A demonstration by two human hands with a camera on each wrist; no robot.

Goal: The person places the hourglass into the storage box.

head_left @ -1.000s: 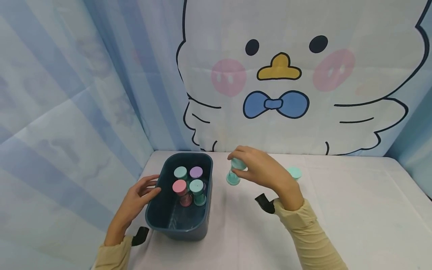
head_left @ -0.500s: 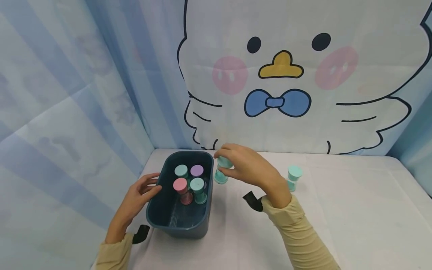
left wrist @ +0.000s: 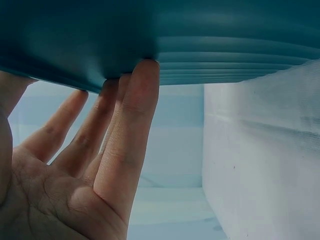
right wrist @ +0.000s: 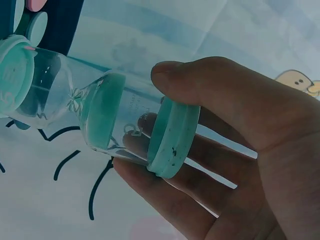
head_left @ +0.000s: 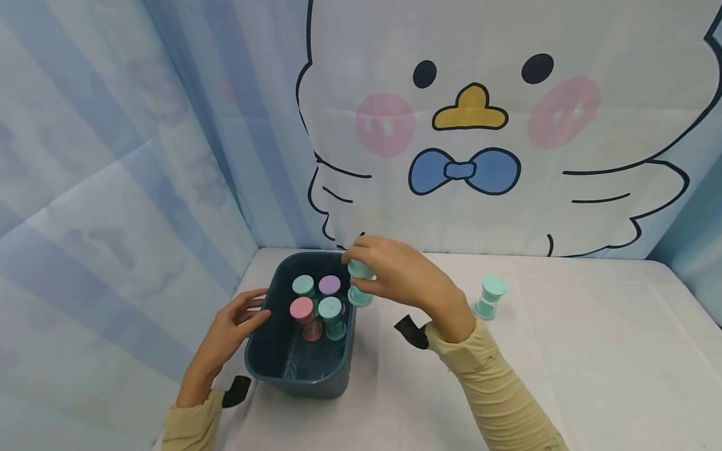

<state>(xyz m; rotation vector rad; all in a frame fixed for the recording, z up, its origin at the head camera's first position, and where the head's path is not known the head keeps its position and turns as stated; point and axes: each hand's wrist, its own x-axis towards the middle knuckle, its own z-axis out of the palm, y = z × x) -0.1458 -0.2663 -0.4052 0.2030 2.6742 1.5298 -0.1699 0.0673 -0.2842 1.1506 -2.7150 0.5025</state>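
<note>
Over the right rim of the dark teal bin [head_left: 338,366], the right hand [head_left: 403,275] holds a mint sand timer [head_left: 359,283] by its upper cap, grip pinching that cap between thumb and fingers (the wrist view shows mint sand sitting in the bulb nearest the hand). Its lower cap hangs just outside the bin's right wall, off the counter [head_left: 564,376]. Inside the bin stand four more timers: a mint one [head_left: 303,285], a purple one [head_left: 329,285], a pink one [head_left: 301,309] and another mint one [head_left: 329,309]. The left hand [head_left: 228,332] rests against the bin's left wall, grip spread, straight fingertips [left wrist: 142,80] touching under its rim. A second loose mint timer [head_left: 489,297] stands upright on the counter, well apart to the right
</note>
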